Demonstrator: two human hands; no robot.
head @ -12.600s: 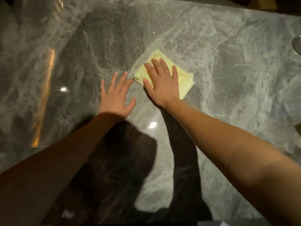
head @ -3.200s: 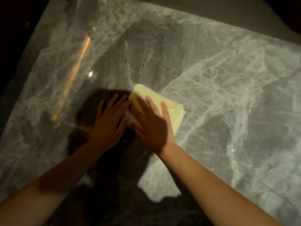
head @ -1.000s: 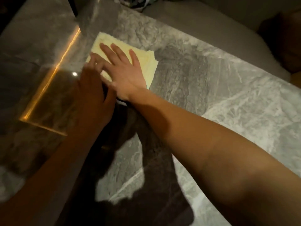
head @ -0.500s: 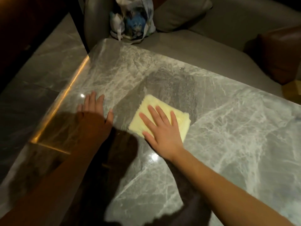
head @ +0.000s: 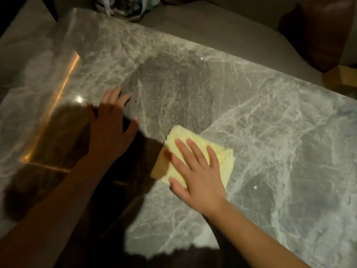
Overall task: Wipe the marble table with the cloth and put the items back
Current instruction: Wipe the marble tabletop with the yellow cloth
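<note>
A folded pale yellow cloth (head: 222, 157) lies flat on the grey marble table (head: 270, 132), near its middle. My right hand (head: 195, 171) presses down on the cloth with flat, spread fingers and covers its near left part. My left hand (head: 111, 128) rests palm down on the bare marble to the left of the cloth, fingers apart, holding nothing. A gap of table separates the two hands.
A grey sofa seat (head: 222, 29) runs along the far edge of the table. A plastic bag (head: 123, 6) sits on it at the top. A brown leather cushion (head: 328, 31) stands at the top right. The table's left edge (head: 63, 88) glows orange.
My right hand has slid the cloth toward me and to the right, away from the far left corner. My left hand stays flat on the marble at the left.
</note>
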